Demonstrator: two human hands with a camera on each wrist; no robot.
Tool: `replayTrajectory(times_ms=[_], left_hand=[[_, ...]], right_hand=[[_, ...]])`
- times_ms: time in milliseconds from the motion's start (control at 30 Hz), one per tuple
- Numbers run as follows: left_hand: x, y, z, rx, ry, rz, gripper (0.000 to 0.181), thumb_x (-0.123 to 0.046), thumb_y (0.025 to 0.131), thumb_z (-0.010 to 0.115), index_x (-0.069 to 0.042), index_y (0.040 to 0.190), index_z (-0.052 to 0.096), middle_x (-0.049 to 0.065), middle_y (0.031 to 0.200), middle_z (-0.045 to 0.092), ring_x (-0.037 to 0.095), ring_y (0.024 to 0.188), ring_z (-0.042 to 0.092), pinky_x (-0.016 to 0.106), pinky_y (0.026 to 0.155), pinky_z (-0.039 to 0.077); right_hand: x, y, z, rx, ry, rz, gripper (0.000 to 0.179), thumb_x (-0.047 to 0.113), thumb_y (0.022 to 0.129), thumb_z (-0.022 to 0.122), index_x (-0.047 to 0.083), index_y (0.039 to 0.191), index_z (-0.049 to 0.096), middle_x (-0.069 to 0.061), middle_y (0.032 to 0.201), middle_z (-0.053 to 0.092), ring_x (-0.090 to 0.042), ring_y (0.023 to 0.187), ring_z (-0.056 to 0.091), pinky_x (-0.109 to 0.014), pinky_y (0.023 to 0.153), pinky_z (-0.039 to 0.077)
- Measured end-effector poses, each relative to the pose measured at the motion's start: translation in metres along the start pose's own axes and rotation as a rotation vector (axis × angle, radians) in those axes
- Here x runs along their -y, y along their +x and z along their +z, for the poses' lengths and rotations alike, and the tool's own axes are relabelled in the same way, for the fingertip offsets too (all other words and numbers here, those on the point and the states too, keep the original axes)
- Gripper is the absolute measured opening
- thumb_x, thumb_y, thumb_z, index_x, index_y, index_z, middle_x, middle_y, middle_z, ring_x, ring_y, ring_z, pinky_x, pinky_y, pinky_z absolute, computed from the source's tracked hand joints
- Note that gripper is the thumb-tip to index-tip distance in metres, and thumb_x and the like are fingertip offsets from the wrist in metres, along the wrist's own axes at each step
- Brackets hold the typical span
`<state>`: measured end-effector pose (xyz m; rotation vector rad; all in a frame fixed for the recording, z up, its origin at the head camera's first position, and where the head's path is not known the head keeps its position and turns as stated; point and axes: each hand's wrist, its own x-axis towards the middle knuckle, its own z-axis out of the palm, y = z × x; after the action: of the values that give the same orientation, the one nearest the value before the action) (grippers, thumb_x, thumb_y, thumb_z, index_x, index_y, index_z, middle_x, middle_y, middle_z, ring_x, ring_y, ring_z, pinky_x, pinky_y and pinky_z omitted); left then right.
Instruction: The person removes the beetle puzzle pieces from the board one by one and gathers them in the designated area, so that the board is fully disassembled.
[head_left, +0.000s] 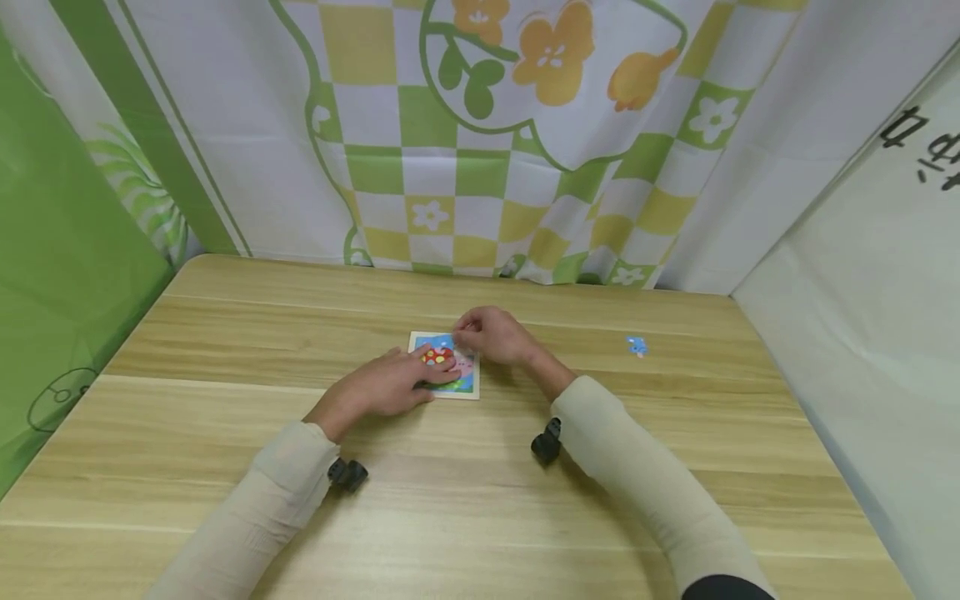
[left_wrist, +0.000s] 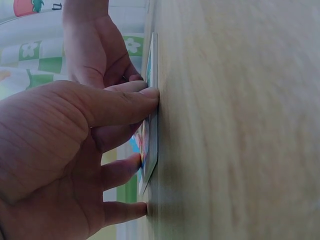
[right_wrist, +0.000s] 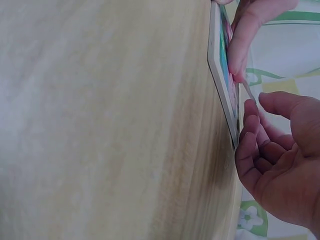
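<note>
Over the puzzle (head_left: 471, 387), left hand (head_left: 384, 383) splayed, touching it, right hand (head_left: 498, 336) pinching piece (right_wrist: 248, 92)

Head view: my left forearm (head_left: 255, 508) slants up from lower left, right forearm (head_left: 648, 483) from lower right, both in beige sleeves, converging ahead of me. Left hand (head_left: 392, 383) palm down, fingers reaching inward, spread and extended; left-wrist view gives me thumb (left_wrist: 122, 105) stretched out, fingertips pressing down. Right hand (head_left: 495, 335) farther forward, fingers turned toward left. On right-wrist view I read right thumb (right_wrist: 285, 104) and forefinger (right_wrist: 251, 106) in pinch, other fingers curled. Both hands' fingertips close together.
</note>
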<state>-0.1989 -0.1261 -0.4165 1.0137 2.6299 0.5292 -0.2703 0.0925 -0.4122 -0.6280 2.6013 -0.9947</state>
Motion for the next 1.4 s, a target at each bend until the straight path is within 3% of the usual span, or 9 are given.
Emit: replayTrajectory(times_ms=[133,333,567,800,1200,1400], left_hand=[[-0.001,-0.001,-0.002,0.000,-0.005,0.005,0.050,-0.013,0.101,0.068,-0.021,0.149,0.058,0.019,0.158,0.041,0.039,0.137,0.048,0.073,0.109,0.025],[0.000,-0.001,-0.002,-0.008,0.003,0.030,0.050,-0.014,0.100,0.069,-0.019,0.149,0.058,0.021,0.156,0.043,0.038,0.134,0.051,0.071,0.107,0.030],[0.002,0.001,-0.001,-0.016,0.031,0.045,0.050,-0.014,0.100,0.069,-0.019,0.148,0.059,0.018,0.155,0.046,0.035,0.129,0.056,0.066,0.104,0.035],[0.000,0.000,-0.002,-0.012,0.014,0.043,0.051,-0.012,0.100,0.068,-0.019,0.149,0.058,0.015,0.154,0.048,0.036,0.131,0.054,0.067,0.104,0.034],[0.002,0.000,0.000,-0.010,0.016,0.027,0.050,-0.012,0.100,0.068,-0.021,0.149,0.059,0.021,0.154,0.046,0.037,0.132,0.053,0.070,0.107,0.030],[0.001,0.000,-0.002,0.005,0.005,0.018,0.050,-0.013,0.101,0.067,-0.021,0.150,0.057,0.009,0.154,0.049,0.039,0.144,0.038,0.070,0.110,0.025]], right_hand=[[0.000,0.003,0.002,0.007,-0.016,-0.022,0.024,0.021,0.103,0.065,0.005,0.118,0.073,-0.005,0.101,0.071,-0.015,0.089,0.062,-0.030,0.077,0.050],[0.002,0.003,0.003,0.017,-0.057,-0.069,0.017,0.015,0.102,0.067,0.004,0.112,0.075,-0.003,0.095,0.071,-0.015,0.088,0.063,-0.030,0.079,0.051],[0.008,0.003,0.001,-0.024,-0.102,-0.139,0.014,0.014,0.099,0.069,0.006,0.108,0.076,-0.002,0.094,0.072,-0.015,0.089,0.065,-0.032,0.082,0.051],[0.009,0.002,0.002,-0.039,-0.141,-0.112,0.015,0.017,0.099,0.069,0.009,0.108,0.077,0.000,0.096,0.073,-0.014,0.091,0.065,-0.032,0.082,0.051],[0.007,-0.003,-0.004,-0.076,-0.133,-0.075,0.012,0.021,0.101,0.067,0.014,0.102,0.076,0.003,0.094,0.072,-0.014,0.087,0.064,-0.034,0.079,0.050],[0.001,-0.010,-0.013,-0.098,-0.133,-0.083,0.013,0.022,0.101,0.066,0.014,0.100,0.076,0.003,0.094,0.071,-0.015,0.084,0.062,-0.036,0.078,0.049]])
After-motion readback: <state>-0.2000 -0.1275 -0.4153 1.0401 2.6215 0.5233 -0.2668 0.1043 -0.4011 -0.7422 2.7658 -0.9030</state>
